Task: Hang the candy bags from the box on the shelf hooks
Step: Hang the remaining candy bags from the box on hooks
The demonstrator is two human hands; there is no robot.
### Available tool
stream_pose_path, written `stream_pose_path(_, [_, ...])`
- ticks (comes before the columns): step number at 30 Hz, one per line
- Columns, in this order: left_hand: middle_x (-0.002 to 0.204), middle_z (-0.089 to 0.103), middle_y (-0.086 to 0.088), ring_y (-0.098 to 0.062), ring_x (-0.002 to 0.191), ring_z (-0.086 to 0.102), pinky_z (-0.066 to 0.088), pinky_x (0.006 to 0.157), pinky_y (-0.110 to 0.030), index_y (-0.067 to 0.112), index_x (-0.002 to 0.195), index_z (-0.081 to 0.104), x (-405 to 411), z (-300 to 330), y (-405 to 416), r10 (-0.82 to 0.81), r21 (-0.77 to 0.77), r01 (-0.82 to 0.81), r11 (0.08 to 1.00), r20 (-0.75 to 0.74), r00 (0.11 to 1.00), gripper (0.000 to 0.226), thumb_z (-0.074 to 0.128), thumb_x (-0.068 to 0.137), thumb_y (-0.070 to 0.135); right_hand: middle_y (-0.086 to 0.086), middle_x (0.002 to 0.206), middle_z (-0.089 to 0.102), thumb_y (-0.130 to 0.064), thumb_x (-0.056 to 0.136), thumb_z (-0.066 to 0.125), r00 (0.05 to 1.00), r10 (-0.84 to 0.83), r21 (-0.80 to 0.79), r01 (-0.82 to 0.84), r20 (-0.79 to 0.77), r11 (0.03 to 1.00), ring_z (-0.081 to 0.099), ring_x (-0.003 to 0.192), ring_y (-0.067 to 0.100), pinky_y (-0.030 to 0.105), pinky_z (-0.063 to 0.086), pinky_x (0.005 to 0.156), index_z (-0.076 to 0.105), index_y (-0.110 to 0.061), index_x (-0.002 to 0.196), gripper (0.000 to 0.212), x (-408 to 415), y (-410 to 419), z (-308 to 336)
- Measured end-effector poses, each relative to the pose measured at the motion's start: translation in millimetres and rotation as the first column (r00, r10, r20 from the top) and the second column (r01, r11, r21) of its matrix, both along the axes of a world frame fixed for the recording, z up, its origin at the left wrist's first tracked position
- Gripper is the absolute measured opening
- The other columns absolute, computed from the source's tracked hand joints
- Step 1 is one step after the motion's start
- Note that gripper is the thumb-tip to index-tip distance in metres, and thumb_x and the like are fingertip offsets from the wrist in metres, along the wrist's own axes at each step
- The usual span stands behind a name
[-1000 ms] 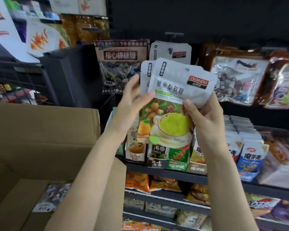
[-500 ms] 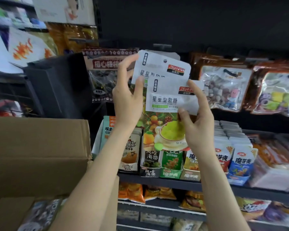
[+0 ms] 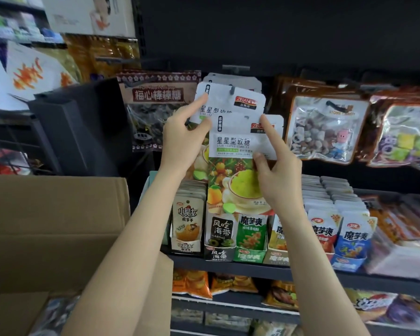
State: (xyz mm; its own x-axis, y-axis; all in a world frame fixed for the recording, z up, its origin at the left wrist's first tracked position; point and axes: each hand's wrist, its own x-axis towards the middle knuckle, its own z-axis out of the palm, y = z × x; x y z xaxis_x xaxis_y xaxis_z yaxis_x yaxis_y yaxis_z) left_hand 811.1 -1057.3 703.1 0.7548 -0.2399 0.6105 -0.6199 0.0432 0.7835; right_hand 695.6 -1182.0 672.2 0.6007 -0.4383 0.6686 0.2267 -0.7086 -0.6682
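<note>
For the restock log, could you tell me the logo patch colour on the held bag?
Red, on the bag; head view.

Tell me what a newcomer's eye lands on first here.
Two white candy bags at centre: the left hand holds the upper bag up at the shelf hook, the right hand pinches the lower bag just beneath. A brown cardboard box fills the lower left.

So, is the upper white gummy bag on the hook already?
On. The hook tip pokes out through the upper gummy bag; the left hand holds its edge.
</note>
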Motion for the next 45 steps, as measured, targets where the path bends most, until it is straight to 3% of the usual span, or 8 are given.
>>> stream_pose_path(8, [0.115, 0.057, -0.008, -0.02, 0.11, 0.054, 0.038, 0.094, -0.021, 0.026, 0.139, 0.05, 50.0, -7.7, -27.3, 0.15, 0.2, -0.185, 0.962, 0.179, 0.972, 0.063, 0.069, 0.083, 0.005, -0.002, 0.104, 0.071, 0.007, 0.094, 0.049, 0.993, -0.075, 0.066, 0.069, 0.093, 0.995, 0.045, 0.049, 0.013, 0.019, 0.03, 0.05, 0.047, -0.026, 0.142, 0.058, -16.8, -19.7, -3.0])
stream_pose_path(10, [0.118, 0.057, 0.0, -0.021, 0.113, 0.052, 0.036, 0.095, -0.02, 0.023, 0.138, 0.05, 54.8, -13.3, -31.8, 0.156, 0.173, -0.204, 0.963, 0.259, 0.953, 0.063, 0.071, 0.081, 0.004, -0.024, 0.126, 0.059, 0.009, 0.092, 0.05, 0.985, 0.045, 0.119, -0.065, 0.166, 0.991, 0.064, 0.084, 0.015, 0.038, 0.018, 0.074, 0.047, -0.026, 0.138, 0.058, -22.9, -16.9, 4.2])
stream_pose_path(12, [0.115, 0.05, 0.017, -0.02, 0.114, 0.051, 0.043, 0.099, -0.03, 0.02, 0.135, 0.053, 59.5, -20.5, -30.9, 0.133, 0.156, -0.187, 0.97, 0.306, 0.943, 0.06, 0.072, 0.08, 0.006, -0.02, 0.134, 0.055, 0.006, 0.091, 0.052, 0.968, 0.14, 0.142, -0.172, 0.207, 0.975, 0.06, 0.106, 0.007, 0.029, 0.051, 0.096, 0.047, -0.032, 0.135, 0.059, -23.1, -11.8, 14.5])
stream_pose_path(19, [0.133, 0.055, 0.0, -0.007, 0.114, 0.058, 0.047, 0.1, -0.032, 0.018, 0.134, 0.053, 26.0, -9.2, 16.1, -0.112, -0.2, 0.091, 0.976, -0.097, 0.989, 0.038, 0.043, 0.101, 0.034, -0.012, 0.114, 0.061, 0.009, 0.091, 0.049, 0.947, 0.285, 0.22, -0.313, 0.151, 0.924, 0.033, 0.044, 0.001, 0.01, 0.031, 0.047, 0.048, -0.033, 0.135, 0.061, 8.9, 7.2, 40.5])
stream_pose_path(26, [0.136, 0.05, 0.003, -0.002, 0.112, 0.058, 0.052, 0.081, -0.02, 0.032, 0.138, 0.036, -28.5, -0.6, 34.4, -0.196, -0.007, 0.198, 0.98, 0.106, 0.975, 0.057, 0.065, 0.09, 0.019, -0.025, 0.073, 0.057, 0.006, 0.091, 0.05, 0.975, 0.197, 0.321, -0.219, 0.098, 0.922, 0.027, 0.042, 0.004, 0.018, 0.029, 0.044, 0.051, -0.028, 0.139, 0.059, 24.7, 4.3, 29.3])
stream_pose_path(30, [0.14, 0.041, 0.003, -0.011, 0.116, 0.054, 0.054, 0.088, -0.025, 0.021, 0.148, 0.033, -10.3, -10.5, 22.9, -0.013, 0.256, -0.032, 0.966, 0.172, 0.985, 0.082, 0.077, 0.079, 0.012, 0.016, 0.095, 0.066, -0.004, 0.092, 0.053, 0.999, 0.023, 0.061, -0.026, 0.041, 0.998, 0.032, 0.048, 0.009, 0.02, 0.03, 0.048, 0.045, -0.033, 0.143, 0.059, 37.9, -2.7, 25.7])
stream_pose_path(34, [0.143, 0.035, -0.008, -0.018, 0.127, 0.042, 0.027, 0.098, -0.011, 0.013, 0.151, 0.024, 11.2, -7.4, 1.2, 0.143, 0.405, -0.289, 0.867, 0.352, 0.925, 0.089, 0.076, 0.079, 0.009, 0.008, 0.115, 0.044, -0.036, 0.089, 0.065, 0.954, -0.281, -0.264, 0.246, -0.103, 0.933, 0.054, 0.074, 0.02, 0.024, 0.037, 0.057, 0.03, -0.037, 0.149, 0.069, 59.6, -10.3, 20.4])
stream_pose_path(45, [0.148, 0.026, -0.02, -0.033, 0.126, 0.047, 0.043, 0.104, -0.038, 0.02, 0.154, 0.011, 50.6, -22.2, -43.1, 0.222, 0.424, -0.371, 0.826, 0.361, 0.906, 0.094, 0.072, 0.083, 0.015, 0.028, 0.142, 0.031, -0.034, 0.09, 0.064, 0.831, -0.537, -0.47, 0.42, -0.145, 0.776, 0.042, 0.116, 0.043, 0.046, 0.052, 0.087, 0.038, -0.012, 0.145, 0.064, 97.1, -14.7, 12.5])
